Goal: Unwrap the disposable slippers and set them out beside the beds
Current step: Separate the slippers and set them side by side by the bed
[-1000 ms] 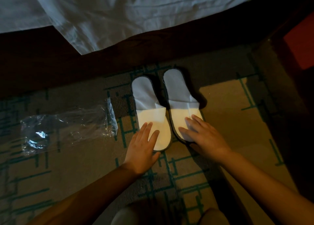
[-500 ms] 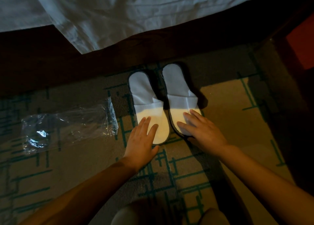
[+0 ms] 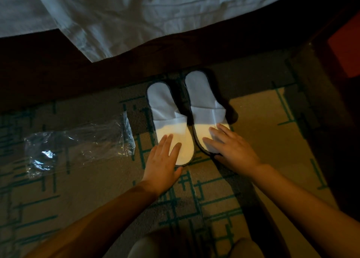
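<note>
Two white disposable slippers lie side by side on the patterned carpet, toes pointing at the bed. The left slipper (image 3: pixel 165 111) sits slightly nearer me than the right slipper (image 3: pixel 202 100). My left hand (image 3: pixel 162 164) lies flat with fingers spread on the heel of the left slipper. Flat on the right slipper's heel rests my right hand (image 3: pixel 231 150), fingers apart. Neither hand grips anything. The empty clear plastic wrapper (image 3: pixel 78 141) lies on the carpet to the left of the slippers.
The bed's white sheet (image 3: pixel 155 14) hangs over a dark bed base (image 3: pixel 97 72) just beyond the slipper toes. Dark furniture with a red panel (image 3: pixel 344 51) stands at the right. My knees show at the bottom edge. Beige carpet (image 3: pixel 263 131) with green lines surrounds the slippers.
Both slippers have slid away from me toward the bed under my flat hands. The wrapper has stayed where it was.
</note>
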Motion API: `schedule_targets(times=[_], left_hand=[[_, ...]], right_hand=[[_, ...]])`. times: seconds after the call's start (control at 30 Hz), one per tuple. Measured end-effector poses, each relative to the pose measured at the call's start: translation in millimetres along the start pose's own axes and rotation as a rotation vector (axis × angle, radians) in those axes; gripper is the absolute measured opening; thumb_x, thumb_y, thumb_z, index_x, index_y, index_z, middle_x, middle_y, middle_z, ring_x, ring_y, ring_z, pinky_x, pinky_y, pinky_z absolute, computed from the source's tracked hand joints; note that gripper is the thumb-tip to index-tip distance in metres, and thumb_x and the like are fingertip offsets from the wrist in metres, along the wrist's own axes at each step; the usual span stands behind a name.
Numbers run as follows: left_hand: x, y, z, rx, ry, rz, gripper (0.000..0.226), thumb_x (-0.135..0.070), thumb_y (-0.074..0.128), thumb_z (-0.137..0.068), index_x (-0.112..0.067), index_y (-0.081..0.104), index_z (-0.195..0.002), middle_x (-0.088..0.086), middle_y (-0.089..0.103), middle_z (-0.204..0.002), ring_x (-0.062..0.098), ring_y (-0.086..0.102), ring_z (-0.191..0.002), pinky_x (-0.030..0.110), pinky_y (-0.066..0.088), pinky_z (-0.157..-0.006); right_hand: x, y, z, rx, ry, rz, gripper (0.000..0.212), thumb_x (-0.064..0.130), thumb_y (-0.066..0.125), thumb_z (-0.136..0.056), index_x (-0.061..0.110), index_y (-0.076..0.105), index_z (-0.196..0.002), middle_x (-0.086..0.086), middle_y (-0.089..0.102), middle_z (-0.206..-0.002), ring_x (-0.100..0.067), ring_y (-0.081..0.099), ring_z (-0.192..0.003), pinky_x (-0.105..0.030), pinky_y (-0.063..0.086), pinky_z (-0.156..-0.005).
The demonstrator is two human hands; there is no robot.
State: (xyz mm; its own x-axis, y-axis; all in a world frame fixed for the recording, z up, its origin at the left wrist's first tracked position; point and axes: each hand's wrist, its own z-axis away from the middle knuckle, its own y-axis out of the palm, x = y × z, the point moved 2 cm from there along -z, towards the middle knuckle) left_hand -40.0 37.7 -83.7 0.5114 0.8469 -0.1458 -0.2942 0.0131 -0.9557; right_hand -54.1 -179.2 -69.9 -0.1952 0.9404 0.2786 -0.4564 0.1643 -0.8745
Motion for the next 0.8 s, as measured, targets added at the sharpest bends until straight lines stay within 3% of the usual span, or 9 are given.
schedule_targets(times=[0.37,0.5,0.57,0.63,0.73,0.8], left_hand=[[4,-2,-1,0.055,0.009,0.015,0.078,-0.041,0.077,-0.061,-0.012,0.046,-0.127,0.023,0.047,-0.138,0.039,0.046,-0.128,0.053,0.046,-0.098],[2,-15,-3,0.122,0.009,0.002,0.080,-0.049,0.075,-0.059,-0.012,0.051,-0.126,0.022,0.051,-0.136,0.039,0.050,-0.124,0.053,0.049,-0.092],[0,-29,-6,0.153,0.048,0.039,0.074,-0.047,0.069,-0.068,-0.011,0.049,-0.130,0.020,0.048,-0.139,0.038,0.045,-0.129,0.052,0.044,-0.099],[-3,-53,-6,0.271,0.090,0.111,0.063,-0.042,0.057,-0.079,-0.013,0.043,-0.133,0.016,0.047,-0.140,0.035,0.044,-0.130,0.045,0.041,-0.104],[-8,-101,3,0.504,0.053,0.118,0.043,-0.039,0.043,-0.088,-0.014,0.047,-0.124,0.011,0.057,-0.124,0.029,0.054,-0.112,0.038,0.046,-0.089],[-13,-140,16,0.592,-0.004,0.126,0.039,-0.037,0.042,-0.089,-0.013,0.049,-0.118,0.012,0.058,-0.122,0.029,0.055,-0.110,0.038,0.046,-0.088]], right_hand=[[-1,-5,2,0.029,-0.010,-0.006,0.061,0.025,0.062,-0.084,0.024,0.039,-0.140,-0.008,0.028,-0.154,-0.031,0.015,-0.145,-0.046,0.024,-0.113],[4,-19,7,0.003,-0.063,0.043,0.052,0.026,0.075,-0.069,0.021,0.058,-0.118,-0.011,0.055,-0.133,-0.036,0.044,-0.129,-0.047,0.045,-0.096],[7,-28,10,0.001,-0.073,0.023,0.042,0.027,0.074,-0.068,0.019,0.062,-0.108,-0.010,0.063,-0.117,-0.034,0.055,-0.115,-0.042,0.050,-0.084],[15,-46,19,0.056,-0.020,-0.030,0.035,0.030,0.064,-0.080,0.017,0.061,-0.111,-0.009,0.062,-0.112,-0.030,0.056,-0.109,-0.036,0.046,-0.079],[34,-83,42,0.184,0.114,-0.072,0.031,0.035,0.048,-0.090,0.014,0.057,-0.112,-0.008,0.061,-0.112,-0.027,0.057,-0.103,-0.027,0.033,-0.068],[50,-115,58,0.219,0.169,-0.094,0.031,0.035,0.047,-0.090,0.012,0.057,-0.108,-0.009,0.063,-0.108,-0.027,0.059,-0.099,-0.027,0.033,-0.066]])
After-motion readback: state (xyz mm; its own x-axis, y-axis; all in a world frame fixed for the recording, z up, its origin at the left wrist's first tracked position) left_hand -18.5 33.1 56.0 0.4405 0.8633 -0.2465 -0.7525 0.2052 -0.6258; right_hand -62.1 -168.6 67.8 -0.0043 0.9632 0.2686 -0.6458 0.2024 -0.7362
